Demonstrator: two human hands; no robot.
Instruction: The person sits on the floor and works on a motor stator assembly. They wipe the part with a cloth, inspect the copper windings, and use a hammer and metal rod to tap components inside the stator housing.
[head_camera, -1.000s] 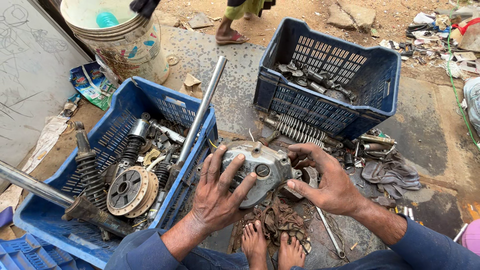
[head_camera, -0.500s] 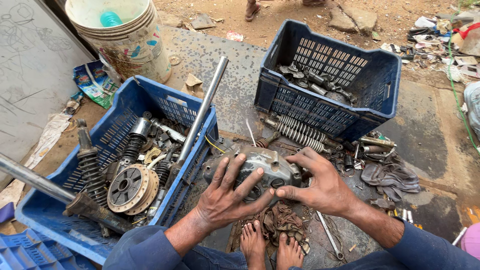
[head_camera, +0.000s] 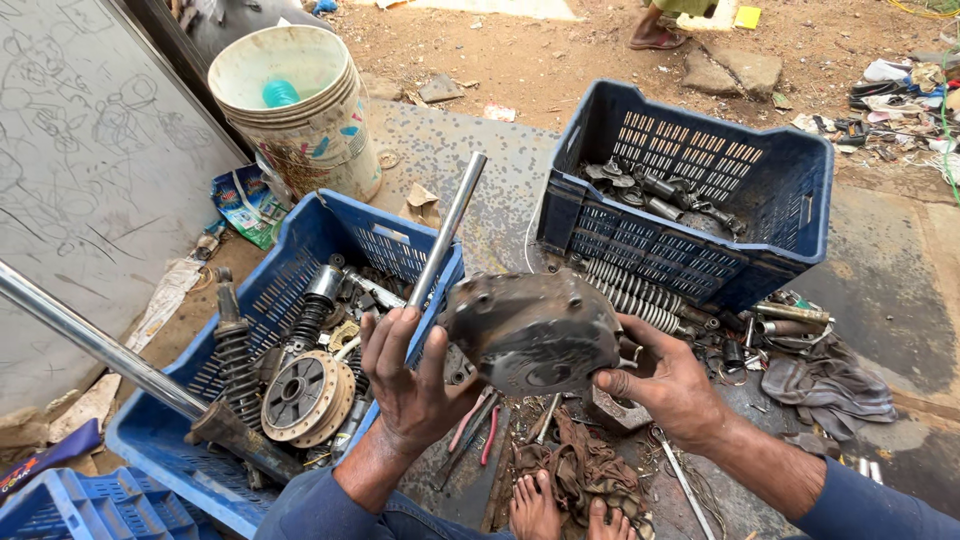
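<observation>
A dark, greasy metal engine cover (head_camera: 535, 330) is held up in front of me, its outer face toward the camera. My right hand (head_camera: 670, 385) grips its right edge from below. At the cover's left edge, my left hand (head_camera: 410, 375) has the fingers spread upward and the palm against the metal. Both hands are oily. My bare feet (head_camera: 560, 510) rest on the ground below, beside a brown rag (head_camera: 580, 470).
A blue crate (head_camera: 215, 460) at left holds shock absorbers, a wheel hub (head_camera: 305, 395) and a long steel tube (head_camera: 445, 235). Another blue crate (head_camera: 790, 200) at the back right holds small parts. Springs, tools and rags litter the ground. A stack of white buckets (head_camera: 300, 110) stands behind.
The engine cover has been lifted off the ground and turned over, so its outer face shows. My left hand moved from on top of it to its left edge.
</observation>
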